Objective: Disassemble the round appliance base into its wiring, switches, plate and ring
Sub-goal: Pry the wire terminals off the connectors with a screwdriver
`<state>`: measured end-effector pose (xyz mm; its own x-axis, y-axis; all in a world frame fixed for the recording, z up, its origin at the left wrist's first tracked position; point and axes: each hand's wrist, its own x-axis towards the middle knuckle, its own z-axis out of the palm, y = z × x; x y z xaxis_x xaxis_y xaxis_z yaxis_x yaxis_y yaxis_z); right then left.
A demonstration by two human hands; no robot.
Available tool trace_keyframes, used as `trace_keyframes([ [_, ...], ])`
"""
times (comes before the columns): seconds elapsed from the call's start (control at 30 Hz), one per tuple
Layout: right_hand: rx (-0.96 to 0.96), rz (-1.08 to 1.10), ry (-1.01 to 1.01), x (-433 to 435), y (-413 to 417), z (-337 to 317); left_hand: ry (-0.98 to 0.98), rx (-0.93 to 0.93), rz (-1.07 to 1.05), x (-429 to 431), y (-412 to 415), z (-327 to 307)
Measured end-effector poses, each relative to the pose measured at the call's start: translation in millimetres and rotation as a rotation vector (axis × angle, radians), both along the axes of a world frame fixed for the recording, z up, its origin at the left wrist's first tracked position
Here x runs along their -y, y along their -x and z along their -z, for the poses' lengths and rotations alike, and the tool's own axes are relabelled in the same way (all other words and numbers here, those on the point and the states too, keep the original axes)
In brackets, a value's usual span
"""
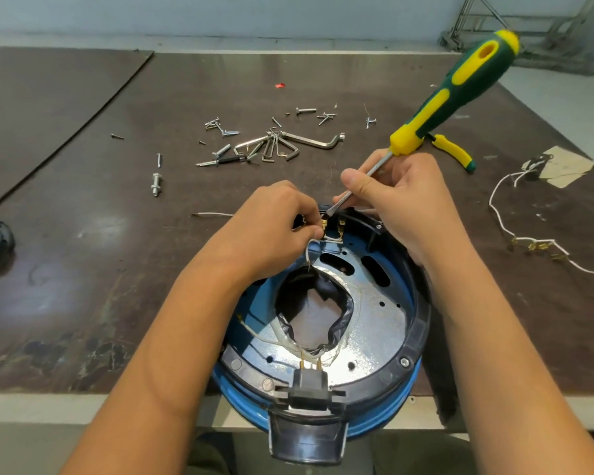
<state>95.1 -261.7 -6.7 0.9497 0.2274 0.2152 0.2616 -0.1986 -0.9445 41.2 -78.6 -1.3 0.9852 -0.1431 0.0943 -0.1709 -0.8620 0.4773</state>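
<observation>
Head view: my left hand pinched a thin white wire at the brass switch terminals. My right hand, fingers curled, gripped the green-and-yellow flat screwdriver by its steel shaft. The round blue-and-black appliance base lay beneath both wrists. I judged the blade might slip off the terminal and jab my left fingertips.

I call this workshop, repair bench. Scuffed, stained dark bench top. Loose screws and bolt scattered, hex key set fanned out, yellow-green pliers, loose white wiring at right. Bare pale wall, metal frame on floor behind bench.
</observation>
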Motion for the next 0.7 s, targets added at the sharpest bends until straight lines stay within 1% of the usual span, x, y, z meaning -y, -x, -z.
trace_keyframes([
  [0.1, -0.099, 0.033, -0.044, -0.9, -1.4, 2.1, 0.008, -0.007, 0.006, 0.1, 0.7, -0.6],
  [0.23, -0.198, 0.020, -0.113, -2.2, -1.2, 0.6, 0.008, -0.016, 0.009, -0.3, 1.6, -2.2],
  [0.4, -0.189, 0.010, -0.118, -1.6, -0.4, -0.6, -0.002, -0.019, 0.006, -0.6, 1.5, -3.0],
  [0.7, -0.307, -0.005, -0.188, -2.1, 2.4, -4.0, -0.009, -0.023, -0.001, 1.1, 1.9, -3.1],
])
